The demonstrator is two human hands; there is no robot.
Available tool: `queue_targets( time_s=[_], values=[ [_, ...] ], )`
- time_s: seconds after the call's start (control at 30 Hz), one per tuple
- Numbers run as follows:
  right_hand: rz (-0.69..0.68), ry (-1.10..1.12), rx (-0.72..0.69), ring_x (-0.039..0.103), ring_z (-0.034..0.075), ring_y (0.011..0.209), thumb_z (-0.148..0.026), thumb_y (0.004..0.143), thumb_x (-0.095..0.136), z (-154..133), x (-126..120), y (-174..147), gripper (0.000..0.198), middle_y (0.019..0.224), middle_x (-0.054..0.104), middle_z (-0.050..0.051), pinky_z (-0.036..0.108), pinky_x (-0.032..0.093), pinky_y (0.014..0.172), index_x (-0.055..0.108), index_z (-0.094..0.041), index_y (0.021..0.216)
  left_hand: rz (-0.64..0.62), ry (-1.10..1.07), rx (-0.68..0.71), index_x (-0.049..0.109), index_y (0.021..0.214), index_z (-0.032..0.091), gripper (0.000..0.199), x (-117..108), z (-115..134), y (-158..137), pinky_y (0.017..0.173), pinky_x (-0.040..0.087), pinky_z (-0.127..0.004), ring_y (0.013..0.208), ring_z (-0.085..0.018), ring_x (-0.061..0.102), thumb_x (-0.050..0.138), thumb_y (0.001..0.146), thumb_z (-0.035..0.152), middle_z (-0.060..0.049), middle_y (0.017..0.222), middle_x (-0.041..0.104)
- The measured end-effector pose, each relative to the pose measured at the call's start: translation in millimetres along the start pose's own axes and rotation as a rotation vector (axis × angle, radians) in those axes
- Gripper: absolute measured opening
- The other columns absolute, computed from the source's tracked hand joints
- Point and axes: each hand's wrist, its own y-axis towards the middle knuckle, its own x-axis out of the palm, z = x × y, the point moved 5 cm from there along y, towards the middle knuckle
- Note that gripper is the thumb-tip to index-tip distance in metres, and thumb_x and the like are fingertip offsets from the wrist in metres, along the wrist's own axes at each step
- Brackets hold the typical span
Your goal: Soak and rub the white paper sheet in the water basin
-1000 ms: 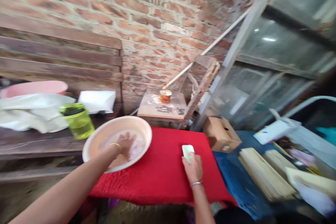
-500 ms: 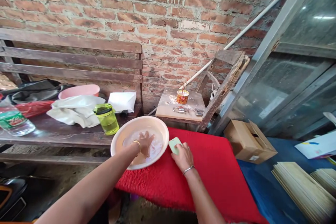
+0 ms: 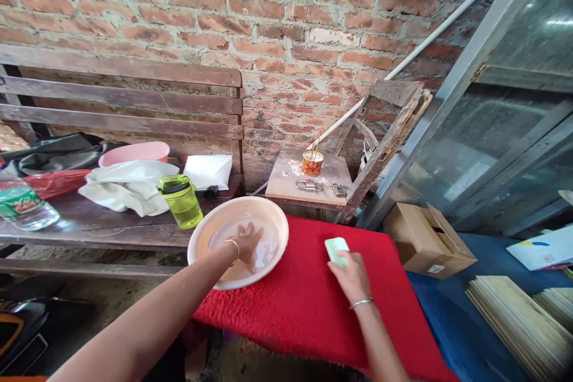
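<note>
A pale basin (image 3: 196, 239) of cloudy water stands at the left end of the red cloth (image 3: 304, 304). My left hand (image 3: 246, 243), with a gold bangle at its wrist, is in the water with fingers spread. I see nothing in its grasp, though the water partly hides the fingertips. To the basin's right, my right hand (image 3: 353, 274) grips a pale green rounded rectangular block (image 3: 336, 248) over the cloth. Its exact kind is not clear, and the fingers cover its near end. A silver bracelet circles that wrist.
On the wooden bench (image 3: 111, 236) are a green water bottle (image 3: 184, 206), white cloth (image 3: 129, 188), a pink basin (image 3: 134, 154) and a clear bottle (image 3: 27, 209). Padlocks (image 3: 308, 185) and a patterned cup (image 3: 312, 164) sit on a small stand. A cardboard box (image 3: 425, 245) is at right.
My right hand has moved right, away from the basin's rim, with the pale green block still in it. My left hand stays in the basin, nearly unmoved.
</note>
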Motion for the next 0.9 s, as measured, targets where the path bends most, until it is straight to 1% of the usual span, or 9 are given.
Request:
queue_targets(
  time_s=[0.1,0.17,0.3,0.4,0.5,0.6,0.77,0.83,0.9],
  values=[
    [-0.075,0.072,-0.157,0.063,0.016,0.097,-0.037,0.076,0.071,-60,33,-2,0.026,0.104,0.064,0.001,0.024,0.046,0.086,0.072,-0.031,0.102,-0.023,0.007,-0.013,-0.003,0.16,0.025,0.167,-4,3,-7,0.107,0.027,-0.073,0.143,-0.06,-0.007,0.089,0.026,0.06,-0.022,0.163,-0.017],
    [-0.098,0.085,-0.182,0.063,0.015,0.095,-0.036,0.074,0.073,-66,37,-1,0.025,0.103,0.063,-0.001,0.023,0.046,0.084,0.072,-0.032,0.099,-0.029,0.016,-0.018,-0.004,0.16,0.022,0.166,-7,6,-11,0.108,0.025,-0.073,0.143,-0.06,-0.006,0.089,0.029,0.06,-0.024,0.162,-0.018],
    [-0.068,0.034,-0.043,0.064,0.02,0.092,-0.036,0.078,0.068,9,5,7,0.028,0.101,0.063,0.006,0.029,0.048,0.081,0.072,-0.026,0.103,-0.012,0.035,0.025,0.001,0.16,0.012,0.162,-10,12,-16,0.113,0.014,-0.072,0.143,-0.06,-0.005,0.09,0.034,0.059,-0.03,0.161,-0.013],
    [0.001,-0.105,0.213,0.064,0.025,0.088,-0.042,0.082,0.064,86,-32,10,0.035,0.097,0.062,0.01,0.035,0.049,0.081,0.071,-0.024,0.111,-0.015,0.022,0.008,-0.001,0.161,0.018,0.161,-10,11,-15,0.108,0.023,-0.074,0.142,-0.062,-0.004,0.09,0.033,0.057,-0.028,0.162,-0.015],
    [0.079,-0.175,0.328,0.063,0.03,0.092,-0.047,0.085,0.059,108,-53,14,0.041,0.094,0.062,0.013,0.039,0.049,0.083,0.07,-0.022,0.116,-0.042,0.031,-0.017,-0.005,0.16,0.022,0.164,-8,9,-13,0.106,0.028,-0.074,0.141,-0.062,-0.007,0.09,0.032,0.058,-0.025,0.162,-0.02],
    [0.08,-0.083,0.15,0.061,0.029,0.098,-0.042,0.084,0.06,57,-39,24,0.039,0.096,0.061,0.013,0.039,0.048,0.087,0.07,-0.019,0.113,-0.047,0.018,-0.012,-0.005,0.16,0.02,0.165,-6,8,-11,0.106,0.027,-0.074,0.141,-0.061,-0.008,0.089,0.031,0.06,-0.025,0.161,-0.02],
    [-0.014,0.032,-0.112,0.06,0.019,0.096,-0.036,0.078,0.07,-64,21,51,0.028,0.105,0.061,0.004,0.029,0.044,0.087,0.072,-0.029,0.105,-0.05,0.024,-0.007,-0.004,0.16,0.017,0.168,-7,7,-12,0.107,0.027,-0.074,0.141,-0.061,-0.007,0.09,0.028,0.061,-0.029,0.16,-0.021],
    [-0.048,0.049,-0.163,0.059,0.017,0.096,-0.035,0.075,0.074,-87,38,62,0.03,0.107,0.061,0.002,0.028,0.042,0.087,0.072,-0.032,0.105,-0.06,0.028,-0.003,-0.004,0.16,0.015,0.17,-8,8,-14,0.107,0.026,-0.075,0.141,-0.062,-0.007,0.09,0.027,0.064,-0.031,0.159,-0.021],
    [-0.071,0.047,-0.168,0.059,0.017,0.098,-0.034,0.073,0.075,-85,42,72,0.033,0.108,0.062,0.002,0.026,0.041,0.086,0.073,-0.032,0.106,-0.06,0.027,-0.003,-0.004,0.16,0.015,0.17,-9,10,-16,0.105,0.026,-0.077,0.14,-0.063,-0.007,0.089,0.027,0.066,-0.032,0.159,-0.02]
  ],
)
